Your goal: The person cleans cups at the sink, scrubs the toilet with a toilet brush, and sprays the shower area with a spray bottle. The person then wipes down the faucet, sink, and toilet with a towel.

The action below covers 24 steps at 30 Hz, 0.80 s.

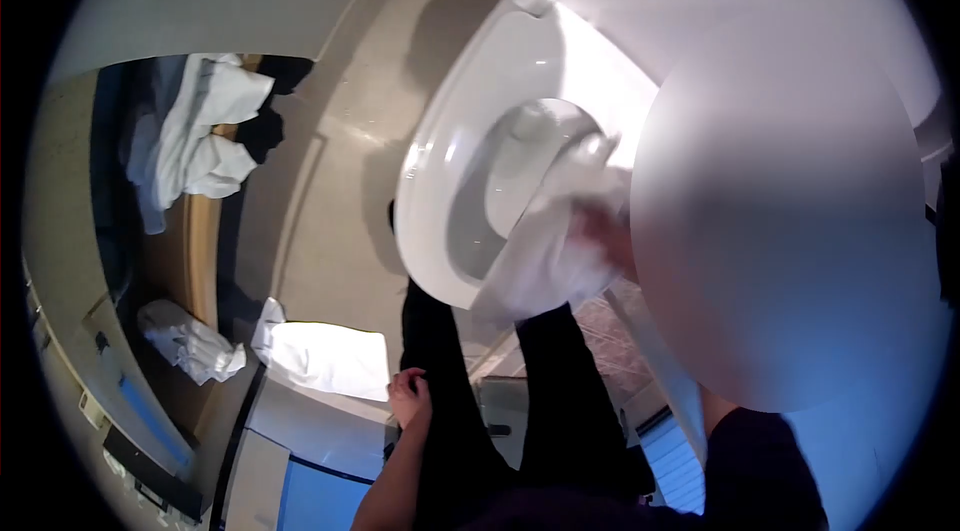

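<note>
My right hand (600, 236), smeared by motion, grips a white cloth (545, 261). The cloth hangs over the near right side of a white toilet bowl (425, 231) and covers part of its rim. The bowl's inside is visible, while the cloth and my hand hide its right part. My left hand (408, 396) is by my left thigh, its fingers curled, with nothing seen in them. A white towel (330, 359) lies just left of it. My legs in black trousers (440, 361) stand at the toilet's front.
A large blurred oval (780, 181) hides much of the right side. White cloths (225, 96) and dark ones hang or lie at an opening on the left. A crumpled white cloth (195, 343) lies below them. Beige floor (345, 201) runs left of the toilet.
</note>
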{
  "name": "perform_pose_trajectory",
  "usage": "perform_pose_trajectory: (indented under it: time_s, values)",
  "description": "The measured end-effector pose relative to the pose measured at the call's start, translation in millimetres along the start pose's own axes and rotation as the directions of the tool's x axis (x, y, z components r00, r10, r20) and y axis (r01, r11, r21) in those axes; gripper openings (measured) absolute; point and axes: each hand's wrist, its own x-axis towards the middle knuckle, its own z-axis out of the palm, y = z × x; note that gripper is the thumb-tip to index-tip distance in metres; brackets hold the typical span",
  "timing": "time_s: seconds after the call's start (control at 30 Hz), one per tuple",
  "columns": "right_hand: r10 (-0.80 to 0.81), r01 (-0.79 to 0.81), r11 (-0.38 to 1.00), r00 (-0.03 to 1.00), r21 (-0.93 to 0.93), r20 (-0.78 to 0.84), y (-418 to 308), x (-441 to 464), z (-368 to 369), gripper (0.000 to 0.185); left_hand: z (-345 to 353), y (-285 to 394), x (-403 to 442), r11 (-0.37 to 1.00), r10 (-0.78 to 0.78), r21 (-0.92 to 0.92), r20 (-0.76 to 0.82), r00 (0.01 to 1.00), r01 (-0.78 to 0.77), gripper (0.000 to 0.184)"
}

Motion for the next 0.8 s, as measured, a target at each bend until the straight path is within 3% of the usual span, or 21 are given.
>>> perform_pose_trajectory:
  time_s: [0.03, 0.07, 0.1, 0.13, 0.17, 0.27, 0.3, 0.33, 0.37, 0.43, 0.5, 0.53, 0.57, 0.6, 0.63, 0.67, 0.7, 0.73, 0.8]
  values:
    - [0.056, -0.053, 0.998, 0.995, -0.033, 0.078, 64.3, 20.1, -24.6, 0.067, 2.1, 4.5, -2.0, 1.0, 0.007, 0.015, -0.004, 1.0, -0.007, 0.011]
    - [-0.294, 0.091, 0.838, 0.906, -0.538, -0.304, 87.8, 31.0, -58.5, 0.073, 2.0, 10.3, -1.6, 0.999, 0.014, 0.033, -0.012, 1.0, -0.014, 0.011]
    - [-0.563, -0.298, 0.541, 0.567, -0.786, -0.602, 110.7, 41.7, -93.2, 0.08, 5.8, 12.4, -0.6, 0.999, 0.011, 0.049, -0.013, 1.0, -0.011, 0.01]
    - [-0.317, -0.245, 0.662, 0.765, -0.709, -0.561, 86.2, 38.7, -142.1, 0.074, 7.9, 12.8, -3.0, 0.998, 0.001, 0.068, -0.006, 1.0, 0.0, 0.009]
    - [-0.224, -0.164, 0.83, 0.778, -0.534, -0.586, 66.3, 45.6, -156.5, 0.065, 6.9, 17.3, -3.4, 0.998, 0.02, 0.063, -0.008, 1.0, -0.02, 0.008]
    - [0.093, -0.509, 0.824, 0.552, -0.247, -0.828, 45.8, 60.1, -86.3, 0.057, 3.2, 35.9, -2.8, 0.993, -0.053, 0.106, 0.004, 0.999, 0.052, 0.007]
    - [0.25, -0.566, 0.821, 0.479, -0.078, -0.842, 31.7, 54.9, -56.7, 0.052, 2.7, 34.3, -1.3, 0.992, -0.054, 0.119, 0.028, 0.998, 0.05, 0.008]
    - [0.232, -0.574, 0.818, 0.375, -0.028, -0.897, 23.3, 46.5, -22.6, 0.048, 2.4, 32.7, 0.0, 0.99, -0.067, 0.123, 0.028, 0.997, 0.063, 0.008]
    - [0.181, -0.462, 0.887, 0.312, 0.017, -0.933, 24.3, 34.1, 16.8, 0.043, 0.1, 31.3, 0.2, 0.99, -0.074, 0.125, 0.033, 0.997, 0.069, 0.008]
    - [0.321, -0.403, 0.904, 0.419, 0.143, -0.85, 1.0, -17.9, 52.7, 0.045, -3.8, 36.1, 5.3, 0.993, -0.071, 0.101, 0.032, 0.997, 0.067, 0.008]
    - [0.559, -0.344, 0.829, 0.551, 0.442, -0.62, 6.0, -56.0, 74.4, 0.038, -11.9, 39.4, 10.8, 0.995, -0.068, 0.077, 0.022, 0.997, 0.066, 0.008]
    - [0.698, -0.291, 0.693, 0.499, 0.659, -0.514, 11.4, -78.0, 65.5, 0.04, -14.8, 37.1, 13.8, 0.997, -0.042, 0.071, 0.012, 0.999, 0.041, 0.008]
    - [0.79, -0.083, 0.506, 0.443, 0.858, -0.423, -1.8, -107.4, 29.9, 0.038, -15.3, 33.0, 15.8, 0.998, -0.016, 0.061, 0.002, 1.0, 0.015, 0.008]
    - [0.858, -0.313, 0.492, 0.329, 0.812, -0.393, -18.2, -134.1, -34.0, 0.03, -12.3, 30.5, 19.6, 0.999, 0.011, 0.051, -0.006, 1.0, -0.011, 0.007]
    - [0.592, -0.175, 0.805, 0.288, 0.566, -0.753, -6.5, -169.7, -63.0, 0.027, -14.8, 33.2, 21.7, 0.999, 0.009, 0.052, -0.018, 1.0, -0.008, 0.007]
    - [0.559, -0.137, 0.827, 0.101, 0.545, -0.823, -21.6, -194.2, -109.3, 0.032, -15.8, 33.6, 24.0, 0.999, 0.011, 0.054, -0.028, 1.0, -0.01, 0.007]
    - [0.416, -0.134, 0.894, -0.104, 0.427, -0.904, -28.0, -214.8, -146.1, 0.037, -15.4, 31.5, 25.8, 0.998, -0.002, 0.056, -0.021, 1.0, 0.003, 0.007]
    - [0.265, -0.087, 0.955, -0.177, 0.283, -0.948, -37.4, -225.0, -188.1, 0.047, -13.9, 30.3, 27.7, 0.998, -0.016, 0.06, -0.017, 1.0, 0.017, 0.007]
    - [-0.036, -0.48, 0.869, -0.3, 0.118, -0.953, -23.2, -212.7, -246.1, 0.057, -16.6, 33.5, 29.8, 0.998, -0.027, 0.062, -0.003, 1.0, 0.028, 0.007]
